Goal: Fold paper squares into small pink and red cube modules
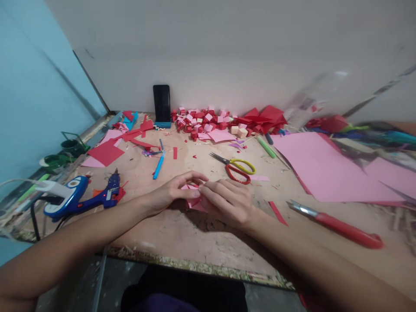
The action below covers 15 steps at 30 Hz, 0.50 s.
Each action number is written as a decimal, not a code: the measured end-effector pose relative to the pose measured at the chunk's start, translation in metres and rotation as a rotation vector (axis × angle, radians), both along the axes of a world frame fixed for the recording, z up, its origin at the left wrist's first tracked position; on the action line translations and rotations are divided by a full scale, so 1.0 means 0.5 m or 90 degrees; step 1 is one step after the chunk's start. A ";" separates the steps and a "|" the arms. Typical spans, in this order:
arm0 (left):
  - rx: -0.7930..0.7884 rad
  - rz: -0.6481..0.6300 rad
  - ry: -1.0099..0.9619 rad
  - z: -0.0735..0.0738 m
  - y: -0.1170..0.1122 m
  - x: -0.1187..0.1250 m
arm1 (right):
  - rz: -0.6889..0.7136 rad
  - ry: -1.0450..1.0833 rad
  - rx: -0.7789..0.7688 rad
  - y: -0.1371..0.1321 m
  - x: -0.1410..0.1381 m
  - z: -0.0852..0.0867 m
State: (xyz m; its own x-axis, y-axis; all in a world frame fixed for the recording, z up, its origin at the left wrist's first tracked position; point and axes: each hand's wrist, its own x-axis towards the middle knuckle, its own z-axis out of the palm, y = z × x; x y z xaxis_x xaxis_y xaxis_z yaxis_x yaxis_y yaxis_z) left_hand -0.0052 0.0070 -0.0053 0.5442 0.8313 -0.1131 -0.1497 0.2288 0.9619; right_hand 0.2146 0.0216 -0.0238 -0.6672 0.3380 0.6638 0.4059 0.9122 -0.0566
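Observation:
Between my two hands, low over the table's middle, is a small piece of pink and red folded paper (pixel 194 203). My left hand (pixel 177 189) curves around its left side, thumb and fingers closed on it. My right hand (pixel 227 200) grips it from the right with bent fingers, hiding much of the paper. Just beyond lie scissors (pixel 232 167) with one yellow and one red handle. A red-handled knife (pixel 338 225) rests to the right, near a narrow red paper strip (pixel 277 213). A blue pen-like tool (pixel 158 164) lies past my left hand.
Many small pink and red paper cubes (pixel 208 121) are heaped along the wall beside a propped phone (pixel 161 104). Large pink sheets (pixel 328 169) cover the right. A blue glue gun (pixel 112 188) and a power strip with a plug (pixel 66 195) lie left. Red scraps (pixel 105 152) are scattered.

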 end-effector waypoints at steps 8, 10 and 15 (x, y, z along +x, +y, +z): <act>0.029 0.002 0.019 -0.004 0.001 0.000 | -0.010 0.045 0.102 -0.001 -0.007 0.020; 0.042 0.006 0.029 -0.003 0.000 0.001 | -0.027 0.070 0.102 0.002 -0.006 0.023; 0.097 0.038 0.060 -0.003 0.002 0.005 | -0.070 0.107 0.048 0.004 -0.006 0.032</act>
State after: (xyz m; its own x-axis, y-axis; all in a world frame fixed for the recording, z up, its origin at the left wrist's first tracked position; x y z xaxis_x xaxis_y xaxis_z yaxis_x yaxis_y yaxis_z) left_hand -0.0025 0.0080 -0.0068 0.4862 0.8733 -0.0324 -0.0656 0.0734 0.9951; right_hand 0.2114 0.0236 -0.0076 -0.5065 0.3472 0.7893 0.4936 0.8673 -0.0648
